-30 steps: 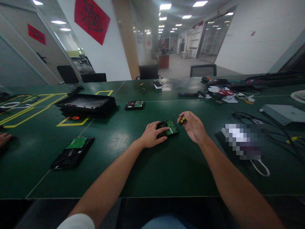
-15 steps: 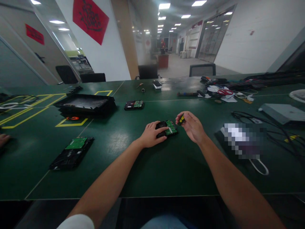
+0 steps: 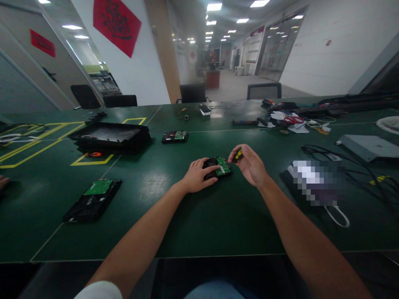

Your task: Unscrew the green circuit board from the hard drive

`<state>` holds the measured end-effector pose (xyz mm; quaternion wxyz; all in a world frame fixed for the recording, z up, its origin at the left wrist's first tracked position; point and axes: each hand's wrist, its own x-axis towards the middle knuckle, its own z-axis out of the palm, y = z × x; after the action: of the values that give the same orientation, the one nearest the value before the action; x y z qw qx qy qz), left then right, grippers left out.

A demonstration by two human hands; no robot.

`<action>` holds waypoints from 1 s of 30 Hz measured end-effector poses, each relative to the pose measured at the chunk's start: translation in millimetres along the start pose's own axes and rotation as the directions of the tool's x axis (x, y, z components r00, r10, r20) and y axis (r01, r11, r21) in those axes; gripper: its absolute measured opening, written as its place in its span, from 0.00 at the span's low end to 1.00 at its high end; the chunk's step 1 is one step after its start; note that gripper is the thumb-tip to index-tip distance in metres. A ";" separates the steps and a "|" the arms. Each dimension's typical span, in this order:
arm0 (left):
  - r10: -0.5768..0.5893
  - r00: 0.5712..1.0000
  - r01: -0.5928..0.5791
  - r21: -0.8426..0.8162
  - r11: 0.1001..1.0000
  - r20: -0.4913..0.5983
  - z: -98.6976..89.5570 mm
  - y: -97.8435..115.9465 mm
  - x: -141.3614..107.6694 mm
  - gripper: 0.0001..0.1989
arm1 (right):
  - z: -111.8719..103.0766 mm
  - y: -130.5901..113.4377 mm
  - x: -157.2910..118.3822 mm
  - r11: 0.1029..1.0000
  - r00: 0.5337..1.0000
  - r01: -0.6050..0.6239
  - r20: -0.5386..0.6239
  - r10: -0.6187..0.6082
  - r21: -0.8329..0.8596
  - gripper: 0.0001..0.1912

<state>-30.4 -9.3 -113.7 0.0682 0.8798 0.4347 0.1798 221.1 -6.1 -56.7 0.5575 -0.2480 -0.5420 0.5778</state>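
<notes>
A hard drive [image 3: 223, 167] with a green circuit board lies on the table in front of me. My left hand [image 3: 199, 176] rests over its left part, thumb along the near side and fingers across the top, holding it down. In my right hand [image 3: 249, 165], closed at the drive's right end, is a small screwdriver [image 3: 238, 154] with a black and yellow handle. Its tip is too small to make out. Another drive [image 3: 174, 136] lies farther back, and a larger black one with a green board [image 3: 93, 200] is at the left.
Left of centre stands a black tray [image 3: 109, 137], with an orange-handled tool [image 3: 94, 154] before it. Cables [image 3: 358, 174], a grey metal box [image 3: 370, 148] and a blurred-out object with a white loop [image 3: 314, 182] occupy the right. Another person's hand [image 3: 3, 182] shows at the left edge.
My right hand's fingertips have shifted slightly left, and the screwdriver handle stands a little more upright. The left hand keeps its place on the hard drive.
</notes>
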 end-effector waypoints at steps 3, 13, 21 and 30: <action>0.001 1.000 -0.001 -0.007 1.000 -0.008 0.4 -0.1 -0.3 0.28 | 0.7 -0.3 -0.3 0.999 1.000 0.013 -0.003 -0.013 -0.030 0.16; 0.005 1.000 -0.005 0.010 1.000 -0.005 0.4 -0.9 0.5 0.29 | 3.3 -0.7 1.7 0.999 0.999 -0.008 -0.032 0.009 0.052 0.21; 0.005 1.000 -0.005 0.005 1.000 -0.007 1.8 -1.4 0.7 0.29 | 4.4 0.7 2.1 1.000 0.998 -0.016 -0.057 0.016 0.007 0.21; 0.008 1.000 -0.008 0.001 1.000 -0.005 0.3 -0.9 0.0 0.28 | 2.3 0.5 1.8 0.999 0.997 0.020 -0.074 -0.017 0.042 0.15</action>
<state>-30.9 -8.8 -114.2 0.0660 0.8811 0.4315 0.1821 218.4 -5.1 -55.9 0.5877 -0.2520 -0.5110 0.5745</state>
